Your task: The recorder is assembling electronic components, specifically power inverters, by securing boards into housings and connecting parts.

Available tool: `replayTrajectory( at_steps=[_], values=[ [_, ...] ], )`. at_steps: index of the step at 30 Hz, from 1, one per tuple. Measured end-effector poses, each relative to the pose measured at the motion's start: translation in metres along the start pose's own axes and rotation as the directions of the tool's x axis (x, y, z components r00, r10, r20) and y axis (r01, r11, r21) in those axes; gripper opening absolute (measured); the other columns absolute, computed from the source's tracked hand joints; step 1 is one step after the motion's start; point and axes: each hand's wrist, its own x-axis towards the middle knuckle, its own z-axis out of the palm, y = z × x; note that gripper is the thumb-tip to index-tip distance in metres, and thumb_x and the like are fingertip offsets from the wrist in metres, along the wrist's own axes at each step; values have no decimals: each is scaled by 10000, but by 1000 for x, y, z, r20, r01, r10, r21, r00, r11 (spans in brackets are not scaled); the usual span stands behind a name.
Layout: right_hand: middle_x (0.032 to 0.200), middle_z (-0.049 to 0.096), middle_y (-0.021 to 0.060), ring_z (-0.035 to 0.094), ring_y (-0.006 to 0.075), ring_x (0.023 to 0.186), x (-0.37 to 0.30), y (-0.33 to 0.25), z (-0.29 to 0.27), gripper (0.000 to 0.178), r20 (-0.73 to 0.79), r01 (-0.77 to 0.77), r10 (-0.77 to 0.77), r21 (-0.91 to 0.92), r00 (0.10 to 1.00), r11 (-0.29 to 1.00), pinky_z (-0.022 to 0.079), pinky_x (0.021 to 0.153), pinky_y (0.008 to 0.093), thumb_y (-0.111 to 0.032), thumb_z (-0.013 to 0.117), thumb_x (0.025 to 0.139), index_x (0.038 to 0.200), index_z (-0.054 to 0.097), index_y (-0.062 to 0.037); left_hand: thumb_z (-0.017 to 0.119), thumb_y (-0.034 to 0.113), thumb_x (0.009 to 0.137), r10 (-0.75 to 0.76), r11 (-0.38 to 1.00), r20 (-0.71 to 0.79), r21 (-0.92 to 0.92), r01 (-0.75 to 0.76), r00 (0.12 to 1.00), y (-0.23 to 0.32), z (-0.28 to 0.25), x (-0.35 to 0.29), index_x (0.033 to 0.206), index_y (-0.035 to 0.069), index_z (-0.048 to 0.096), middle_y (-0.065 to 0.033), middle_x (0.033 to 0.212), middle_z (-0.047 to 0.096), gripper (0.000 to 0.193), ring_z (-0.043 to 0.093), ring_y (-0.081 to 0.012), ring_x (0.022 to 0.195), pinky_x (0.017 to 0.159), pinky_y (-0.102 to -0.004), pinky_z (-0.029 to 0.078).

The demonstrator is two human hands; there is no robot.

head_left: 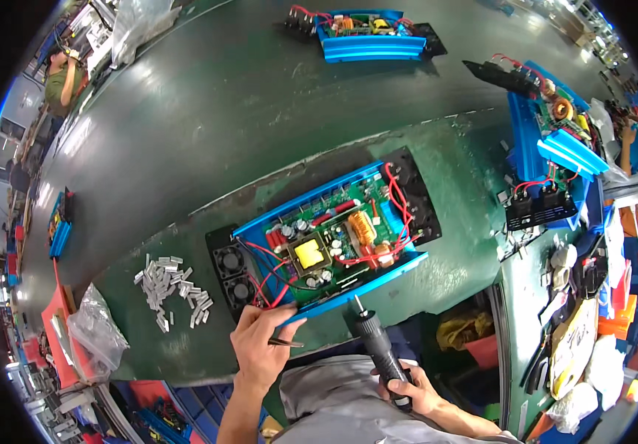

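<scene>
A power inverter unit lies tilted on the green bench mat, its blue aluminium housing uncovered. Inside are a green circuit board, a yellow transformer, a copper coil and red wires; a black end plate with two fans is at its left. My left hand is closed at the near-left corner of the housing, fingertips against the blue edge. A slim dark tool like tweezers sticks out from its fingers. In my right hand, a black electric screwdriver points up toward the housing's near side, its bit apart from it.
Small silver metal pieces lie heaped left of the unit. Similar blue units stand at the far edge, the right and far left. Clear plastic bags lie at left. Right, a cluttered side surface holds tools and bags. People work farther off.
</scene>
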Motion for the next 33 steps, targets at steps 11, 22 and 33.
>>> replayTrajectory(
  at_steps=[11,22,33],
  values=[
    [851,647,19,568,100,751,-2,12,-7,433,31,-13,14,-20,999,1000,446,724,261,-257,694,922,1277,586,-35,851,170,731,118,974,173,170,-147,978,41,-1,38,1027,126,715,8,935,670,328,626,-198,764,590,-316,498],
    [874,656,44,573,116,796,-2,9,-14,532,28,12,-10,-42,1000,999,446,753,271,-429,644,942,1288,582,-30,753,168,817,177,918,329,284,-276,928,46,17,49,1118,89,699,17,948,594,317,569,-140,784,568,-266,462],
    [667,545,26,492,172,532,0,34,-24,622,-288,4,73,258,955,966,528,594,301,-674,496,948,825,608,-75,663,154,832,263,956,292,47,-288,919,32,26,47,950,20,643,-65,1005,542,180,550,-204,962,557,-289,527]
  ],
)
